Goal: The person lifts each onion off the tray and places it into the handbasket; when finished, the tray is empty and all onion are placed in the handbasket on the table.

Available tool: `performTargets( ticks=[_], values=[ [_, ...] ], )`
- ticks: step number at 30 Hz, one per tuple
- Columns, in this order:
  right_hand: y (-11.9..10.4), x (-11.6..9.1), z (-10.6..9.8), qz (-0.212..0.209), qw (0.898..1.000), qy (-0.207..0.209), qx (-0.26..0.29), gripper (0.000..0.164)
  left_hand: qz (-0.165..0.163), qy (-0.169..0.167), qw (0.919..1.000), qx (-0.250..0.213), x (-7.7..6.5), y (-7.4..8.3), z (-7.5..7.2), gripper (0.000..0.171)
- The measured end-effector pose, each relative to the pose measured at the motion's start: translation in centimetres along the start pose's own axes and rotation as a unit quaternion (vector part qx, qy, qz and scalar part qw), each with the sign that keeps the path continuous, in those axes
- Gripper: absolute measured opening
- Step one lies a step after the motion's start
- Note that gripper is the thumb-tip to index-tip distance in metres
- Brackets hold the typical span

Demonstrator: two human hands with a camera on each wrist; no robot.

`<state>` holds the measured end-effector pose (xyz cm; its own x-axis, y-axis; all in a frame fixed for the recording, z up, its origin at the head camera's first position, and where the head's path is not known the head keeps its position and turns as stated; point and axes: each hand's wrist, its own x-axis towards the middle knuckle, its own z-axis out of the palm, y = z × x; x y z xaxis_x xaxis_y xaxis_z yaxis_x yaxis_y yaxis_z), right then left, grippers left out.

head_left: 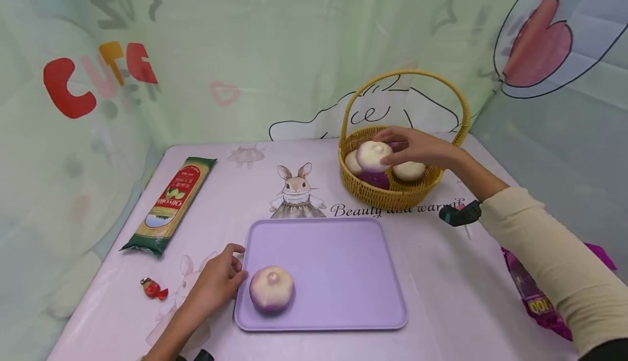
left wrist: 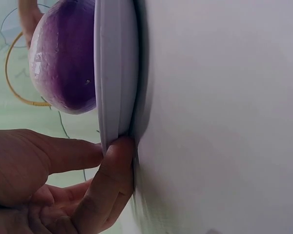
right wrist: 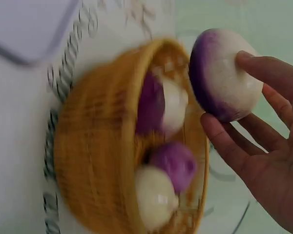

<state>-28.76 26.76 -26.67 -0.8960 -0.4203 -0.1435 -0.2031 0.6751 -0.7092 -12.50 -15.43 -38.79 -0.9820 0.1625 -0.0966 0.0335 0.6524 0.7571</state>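
Observation:
My right hand holds a white-and-purple turnip between thumb and fingertips, raised above the wicker basket. In the right wrist view, the held turnip is apart from the basket's rim, and several more turnips lie inside, some white and some purple side up. A lilac tray lies on the table, with one turnip near its left edge. My left hand pinches that edge; the left wrist view shows the thumb against the rim and a finger under it.
A green-ended pasta packet lies at the left, with a small red wrapped candy in front of it. A purple bag sits at the right, partly behind the right sleeve. The basket's tall handle arches over it.

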Motion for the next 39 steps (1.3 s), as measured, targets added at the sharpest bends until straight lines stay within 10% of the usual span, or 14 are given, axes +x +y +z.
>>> performTargets(
  ticks=[9, 24, 33, 39],
  values=[
    [3.7, -0.9, -3.1, 0.112, 0.988, -0.076, -0.073, 0.059, 0.000, -0.005, 1.0000, -0.003, 0.2, -0.4, 0.0, 0.042],
    [4.0, -0.7, -0.7, 0.153, 0.970, -0.139, -0.127, 0.054, -0.005, -0.004, 1.0000, 0.002, 0.2, -0.6, 0.1, 0.041],
    [2.8, -1.5, -2.5, 0.096, 0.990, -0.064, -0.085, 0.048, 0.000, -0.001, 1.0000, 0.003, 0.4, -0.3, 0.1, 0.041],
    [-0.5, -1.2, 0.2, 0.002, 1.000, -0.013, -0.024, 0.042, -0.007, -0.001, 0.9999, 0.012, 0.4, -0.5, -0.1, 0.042]
  ],
)
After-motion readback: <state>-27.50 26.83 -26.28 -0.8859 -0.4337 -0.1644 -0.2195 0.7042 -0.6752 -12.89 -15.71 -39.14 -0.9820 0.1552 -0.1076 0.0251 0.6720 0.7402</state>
